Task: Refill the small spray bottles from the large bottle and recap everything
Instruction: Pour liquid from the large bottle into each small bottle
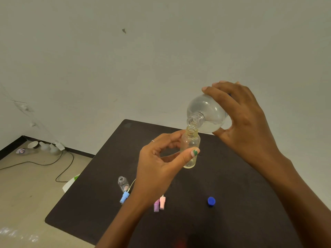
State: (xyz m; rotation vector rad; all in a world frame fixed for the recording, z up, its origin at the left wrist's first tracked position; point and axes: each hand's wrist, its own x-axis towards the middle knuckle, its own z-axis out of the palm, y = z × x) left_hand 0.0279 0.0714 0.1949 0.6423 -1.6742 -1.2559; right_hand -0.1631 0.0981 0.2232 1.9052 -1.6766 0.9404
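Tilting over the table (232, 185), the big bottle (207, 113) is lying in the right hand (245, 119), fingers curling round it, mouth touching the small bottle's (190, 149) neck. The left hand (161, 163) is pinching that small bottle upright between thumb and fingertips, left of the big one.

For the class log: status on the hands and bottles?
Left hand grips small bottle. Right hand tilts large bottle, mouths meeting. Blue cap, spray tops off; nothing obstructing.
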